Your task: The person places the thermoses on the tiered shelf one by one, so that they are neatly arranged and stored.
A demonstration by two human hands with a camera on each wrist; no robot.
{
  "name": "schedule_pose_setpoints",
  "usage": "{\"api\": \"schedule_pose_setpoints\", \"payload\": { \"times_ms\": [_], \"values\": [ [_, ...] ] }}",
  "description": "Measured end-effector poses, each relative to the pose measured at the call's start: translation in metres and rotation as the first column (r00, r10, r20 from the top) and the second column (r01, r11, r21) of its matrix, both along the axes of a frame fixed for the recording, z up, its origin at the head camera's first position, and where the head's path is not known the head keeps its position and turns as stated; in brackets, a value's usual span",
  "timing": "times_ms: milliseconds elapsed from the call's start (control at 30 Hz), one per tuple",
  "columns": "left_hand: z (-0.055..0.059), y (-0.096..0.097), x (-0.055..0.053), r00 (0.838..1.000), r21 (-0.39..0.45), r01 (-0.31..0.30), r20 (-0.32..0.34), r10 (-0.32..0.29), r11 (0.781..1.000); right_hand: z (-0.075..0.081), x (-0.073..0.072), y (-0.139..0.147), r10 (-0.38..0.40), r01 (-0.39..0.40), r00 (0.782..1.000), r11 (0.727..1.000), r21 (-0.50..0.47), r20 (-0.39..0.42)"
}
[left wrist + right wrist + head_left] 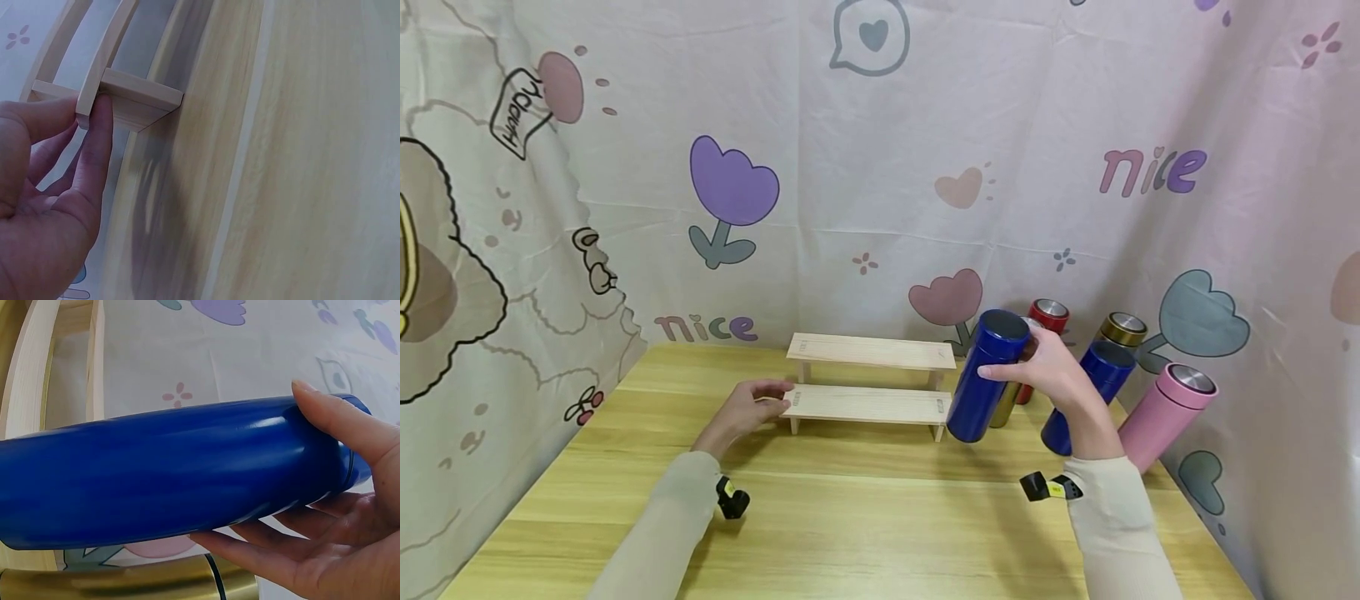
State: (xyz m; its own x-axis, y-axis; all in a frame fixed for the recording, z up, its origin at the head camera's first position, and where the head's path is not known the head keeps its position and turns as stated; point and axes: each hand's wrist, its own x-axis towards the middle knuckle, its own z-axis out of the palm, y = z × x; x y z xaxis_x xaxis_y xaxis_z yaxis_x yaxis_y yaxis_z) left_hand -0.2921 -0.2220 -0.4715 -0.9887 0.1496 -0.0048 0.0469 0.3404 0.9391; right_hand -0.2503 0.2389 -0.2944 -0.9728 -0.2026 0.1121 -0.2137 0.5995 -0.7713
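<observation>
My right hand (1063, 375) grips a blue thermos bottle (976, 387) near its top, at the right end of a two-tier wooden shelf (868, 405). The bottle leans slightly; whether its base touches the table cannot be told. Up close in the right wrist view, the thumb lies along one side of the blue bottle (169, 475) and the fingers curl under the other. At the shelf's left end, my left hand (747, 414) pinches the lower board. Thumb and fingers hold the board's end (94, 94) from both faces in the left wrist view.
Beside and behind the right hand stand a red bottle (1049, 315), a gold one (1002, 407), another gold-topped one (1123, 329), a second blue one (1108, 371) and a pink one (1165, 412). A printed curtain (865, 167) hangs behind the wooden table (865, 517).
</observation>
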Motion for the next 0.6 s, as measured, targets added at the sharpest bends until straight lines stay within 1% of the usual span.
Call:
{"api": "schedule_pose_setpoints", "payload": {
  "times_ms": [33,133,300,333,500,600],
  "values": [
    [0.000,0.000,0.000,1.000,-0.001,-0.006,0.004,0.006,1.000,0.001,-0.001,-0.001,0.003,-0.003,1.000,1.000,0.000,0.002],
    [0.001,-0.001,0.000,1.000,-0.014,0.004,-0.002,-0.004,1.000,0.003,-0.004,-0.005,0.006,-0.006,1.000,1.000,-0.006,0.011],
    [0.000,0.000,0.000,1.000,0.011,0.014,0.005,-0.014,1.000,0.006,-0.010,-0.011,0.019,-0.019,1.000,1.000,-0.025,0.020],
    [0.001,-0.001,0.001,1.000,0.009,0.022,0.002,-0.022,1.000,0.007,-0.011,-0.013,0.022,-0.021,1.000,0.999,-0.025,0.018],
    [0.001,0.000,0.001,1.000,0.015,0.018,0.000,-0.018,1.000,0.009,-0.017,-0.020,0.034,-0.034,0.999,0.999,-0.026,0.000],
    [0.001,-0.001,0.001,1.000,0.016,0.021,-0.003,-0.021,1.000,0.010,-0.021,-0.025,0.047,-0.048,0.999,0.998,-0.044,-0.007]
  ]
}}
